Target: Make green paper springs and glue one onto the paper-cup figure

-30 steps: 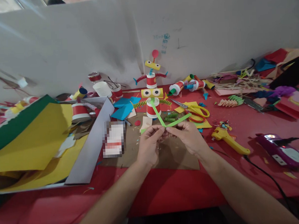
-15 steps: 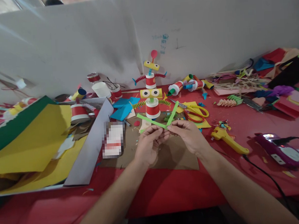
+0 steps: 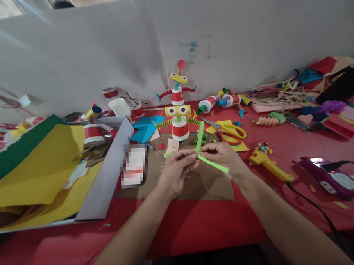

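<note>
Two light green paper strips (image 3: pixel 212 163) meet at a corner between my hands, above a brown cardboard sheet (image 3: pixel 208 185). My left hand (image 3: pixel 177 169) pinches them at the joint with thumb and forefinger. From the other side, my right hand (image 3: pixel 220 156) holds the same joint with closed fingers. One strip points up and away; the other slants down across my right hand. Just beyond stands a paper-cup figure (image 3: pixel 180 128) with a yellow head and folded green arms.
Scissors (image 3: pixel 231 136) lie behind my right hand, a yellow glue gun (image 3: pixel 269 165) and purple power strip (image 3: pixel 333 176) to the right. A box (image 3: pixel 94 190) with coloured paper is at left, a blurred-out flat object (image 3: pixel 134 165) beside it. A taller cup figure (image 3: pixel 177 96) stands behind.
The strip that pointed to the upper left now lies to the lower right, across my right hand. The other strip stands more upright. Both hands have barely moved.
</note>
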`<state>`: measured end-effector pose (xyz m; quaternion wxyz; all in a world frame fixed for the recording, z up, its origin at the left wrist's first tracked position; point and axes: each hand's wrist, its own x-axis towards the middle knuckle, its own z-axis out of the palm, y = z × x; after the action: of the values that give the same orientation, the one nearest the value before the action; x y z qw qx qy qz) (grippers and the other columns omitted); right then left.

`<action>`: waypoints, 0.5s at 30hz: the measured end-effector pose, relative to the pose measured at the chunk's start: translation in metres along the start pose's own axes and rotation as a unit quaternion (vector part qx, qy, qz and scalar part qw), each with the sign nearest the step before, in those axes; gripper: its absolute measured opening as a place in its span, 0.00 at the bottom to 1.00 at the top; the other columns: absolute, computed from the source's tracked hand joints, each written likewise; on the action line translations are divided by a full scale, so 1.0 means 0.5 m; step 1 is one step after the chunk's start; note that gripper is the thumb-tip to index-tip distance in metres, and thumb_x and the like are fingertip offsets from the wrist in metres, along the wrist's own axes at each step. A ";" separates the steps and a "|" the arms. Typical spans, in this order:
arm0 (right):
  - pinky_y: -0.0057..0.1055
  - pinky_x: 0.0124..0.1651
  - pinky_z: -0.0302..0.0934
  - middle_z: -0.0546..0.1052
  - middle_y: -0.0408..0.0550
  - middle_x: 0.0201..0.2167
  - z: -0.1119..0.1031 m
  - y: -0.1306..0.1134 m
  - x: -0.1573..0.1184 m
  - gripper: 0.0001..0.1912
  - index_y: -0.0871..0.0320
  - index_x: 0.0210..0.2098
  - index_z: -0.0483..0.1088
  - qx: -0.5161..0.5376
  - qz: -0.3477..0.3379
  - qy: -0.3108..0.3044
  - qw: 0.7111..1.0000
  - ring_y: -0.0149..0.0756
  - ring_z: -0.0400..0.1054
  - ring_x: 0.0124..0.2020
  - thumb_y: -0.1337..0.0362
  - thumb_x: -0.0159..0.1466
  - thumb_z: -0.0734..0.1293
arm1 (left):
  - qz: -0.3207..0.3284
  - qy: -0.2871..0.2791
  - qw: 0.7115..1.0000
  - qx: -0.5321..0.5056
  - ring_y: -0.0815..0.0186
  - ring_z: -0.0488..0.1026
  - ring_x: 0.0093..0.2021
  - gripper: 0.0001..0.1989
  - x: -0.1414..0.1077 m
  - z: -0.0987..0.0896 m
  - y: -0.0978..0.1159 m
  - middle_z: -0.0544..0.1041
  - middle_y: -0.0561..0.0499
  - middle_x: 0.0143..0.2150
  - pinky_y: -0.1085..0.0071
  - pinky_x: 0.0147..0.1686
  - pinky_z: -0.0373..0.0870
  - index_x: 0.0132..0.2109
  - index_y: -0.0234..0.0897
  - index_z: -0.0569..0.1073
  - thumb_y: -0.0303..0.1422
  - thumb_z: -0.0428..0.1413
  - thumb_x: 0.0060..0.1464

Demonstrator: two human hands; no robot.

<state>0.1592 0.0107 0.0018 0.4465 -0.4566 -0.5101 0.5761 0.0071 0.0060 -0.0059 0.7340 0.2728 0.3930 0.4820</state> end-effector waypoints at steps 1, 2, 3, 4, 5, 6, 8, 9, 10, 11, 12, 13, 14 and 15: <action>0.28 0.30 0.56 0.73 0.42 0.22 -0.001 -0.001 -0.001 0.11 0.60 0.25 0.74 -0.008 -0.008 -0.006 1.000 0.28 0.63 0.24 0.57 0.50 0.71 | 0.005 0.003 1.000 0.000 0.70 0.76 0.28 0.08 0.001 0.001 0.000 0.77 0.50 0.28 0.77 0.32 0.75 0.32 0.29 0.75 0.24 0.64 0.40; 0.29 0.31 0.58 0.74 0.43 0.23 -0.002 -0.002 -0.002 0.11 0.60 0.26 0.75 -0.013 -0.020 -0.012 1.000 0.30 0.65 0.26 0.57 0.51 0.70 | 0.011 0.007 1.000 0.000 0.70 0.76 0.28 0.09 0.001 0.003 0.000 0.77 0.49 0.28 0.78 0.32 0.74 0.32 0.29 0.76 0.24 0.64 0.40; 0.30 0.34 0.60 0.75 0.44 0.26 -0.001 -0.002 -0.003 0.11 0.59 0.28 0.75 -0.019 -0.034 -0.018 0.999 0.31 0.66 0.29 0.58 0.52 0.70 | 0.021 0.012 1.000 -0.002 0.71 0.76 0.28 0.09 0.002 0.004 -0.001 0.77 0.49 0.28 0.78 0.32 0.74 0.33 0.29 0.76 0.25 0.64 0.40; 0.31 0.37 0.61 0.76 0.45 0.29 0.000 -0.001 -0.004 0.10 0.59 0.31 0.76 -0.024 -0.048 -0.022 0.998 0.33 0.68 0.31 0.59 0.52 0.70 | 0.032 0.018 0.999 -0.005 0.72 0.75 0.27 0.10 0.002 0.005 -0.002 0.77 0.49 0.28 0.78 0.32 0.74 0.33 0.29 0.76 0.26 0.65 0.39; 0.33 0.39 0.62 0.77 0.46 0.31 0.002 0.000 -0.004 0.11 0.58 0.33 0.76 -0.029 -0.059 -0.025 0.998 0.34 0.69 0.34 0.59 0.52 0.69 | 0.044 0.027 0.999 -0.008 0.73 0.75 0.27 0.10 0.002 0.007 -0.003 0.77 0.50 0.28 0.79 0.32 0.73 0.33 0.30 0.76 0.26 0.65 0.39; 0.34 0.41 0.62 0.77 0.47 0.34 0.005 0.002 -0.004 0.11 0.57 0.35 0.76 -0.034 -0.066 -0.022 0.997 0.35 0.69 0.35 0.60 0.52 0.70 | 0.059 0.036 0.998 -0.013 0.73 0.74 0.26 0.10 0.001 0.008 -0.004 0.77 0.51 0.28 0.79 0.31 0.73 0.33 0.30 0.76 0.27 0.65 0.38; 0.35 0.42 0.63 0.77 0.47 0.35 0.012 0.008 -0.004 0.12 0.56 0.36 0.76 -0.030 -0.065 -0.001 0.997 0.36 0.69 0.37 0.61 0.52 0.70 | 0.084 0.052 0.995 -0.021 0.74 0.74 0.26 0.10 0.000 0.010 -0.005 0.77 0.53 0.27 0.78 0.32 0.73 0.32 0.32 0.76 0.27 0.65 0.37; 0.36 0.42 0.63 0.78 0.47 0.34 0.015 0.011 -0.003 0.12 0.55 0.35 0.76 -0.017 -0.061 0.010 0.998 0.36 0.70 0.36 0.60 0.52 0.70 | 0.091 0.054 0.994 -0.022 0.74 0.74 0.26 0.10 0.000 0.011 -0.006 0.77 0.53 0.27 0.78 0.32 0.72 0.31 0.32 0.76 0.28 0.66 0.37; 0.36 0.41 0.63 0.78 0.46 0.33 0.018 0.015 -0.002 0.11 0.56 0.35 0.76 -0.003 -0.056 0.020 0.998 0.36 0.70 0.36 0.60 0.52 0.70 | 0.095 0.053 0.994 -0.022 0.74 0.74 0.27 0.10 -0.001 0.011 -0.006 0.77 0.53 0.27 0.77 0.33 0.72 0.31 0.32 0.76 0.28 0.66 0.37; 0.36 0.40 0.63 0.77 0.46 0.31 0.020 0.018 -0.001 0.11 0.57 0.33 0.76 0.010 -0.053 0.029 0.998 0.36 0.70 0.34 0.59 0.52 0.70 | 0.098 0.048 0.994 -0.021 0.73 0.74 0.27 0.10 -0.002 0.011 -0.007 0.77 0.53 0.28 0.77 0.33 0.72 0.31 0.33 0.75 0.29 0.66 0.37; 0.35 0.39 0.63 0.77 0.46 0.29 0.022 0.021 0.000 0.10 0.57 0.32 0.76 0.019 -0.051 0.038 0.998 0.36 0.69 0.33 0.58 0.52 0.69 | 0.098 0.042 0.994 -0.020 0.73 0.75 0.28 0.10 -0.003 0.011 -0.007 0.77 0.53 0.28 0.76 0.34 0.72 0.31 0.33 0.75 0.29 0.66 0.37; 0.34 0.37 0.63 0.77 0.46 0.27 0.022 0.024 0.001 0.10 0.58 0.30 0.75 0.021 -0.049 0.046 0.997 0.35 0.69 0.31 0.58 0.52 0.69 | 0.097 0.035 0.994 -0.017 0.72 0.75 0.29 0.10 -0.004 0.010 -0.008 0.77 0.52 0.28 0.75 0.35 0.72 0.31 0.33 0.75 0.29 0.66 0.38; 0.33 0.35 0.62 0.76 0.45 0.26 0.022 0.026 0.002 0.10 0.59 0.28 0.75 0.017 -0.047 0.058 0.997 0.34 0.68 0.30 0.58 0.52 0.69 | 0.097 0.029 0.995 -0.013 0.72 0.74 0.29 0.10 -0.005 0.010 -0.008 0.77 0.53 0.28 0.75 0.35 0.71 0.31 0.33 0.75 0.29 0.65 0.38; 0.32 0.33 0.61 0.75 0.45 0.24 0.022 0.027 0.003 0.10 0.59 0.27 0.74 0.008 -0.045 0.073 0.996 0.33 0.66 0.28 0.58 0.51 0.69 | 0.098 0.025 0.995 -0.007 0.73 0.74 0.29 0.09 -0.005 0.009 -0.008 0.77 0.53 0.28 0.76 0.34 0.70 0.30 0.33 0.75 0.29 0.65 0.39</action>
<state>0.1477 0.0090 -0.0111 0.5112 -0.4705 -0.4917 0.5250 0.0120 0.0020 -0.0056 0.6750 0.2926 0.3795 0.5610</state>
